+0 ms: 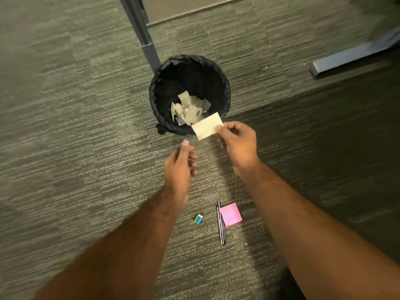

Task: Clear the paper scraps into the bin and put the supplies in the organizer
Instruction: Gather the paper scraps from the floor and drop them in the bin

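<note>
A round bin (225,92) lined with a black bag stands on the carpet, with several pale paper scraps (188,110) lying inside. My right hand (238,144) pinches a cream paper scrap (206,126) by its right corner, held over the bin's near rim. My left hand (180,163) hovers just below and left of it, fingers loosely curled, holding nothing. On the carpet nearer to me lie a pink sticky-note pad (231,214), two dark pens (221,224) side by side against its left edge, and a small blue, yellow and white eraser (198,219).
A grey desk leg (140,29) rises just behind the bin. Another desk's flat foot (355,55) lies at the upper right. Grey carpet (65,126) covers the floor all around. No organizer is in view.
</note>
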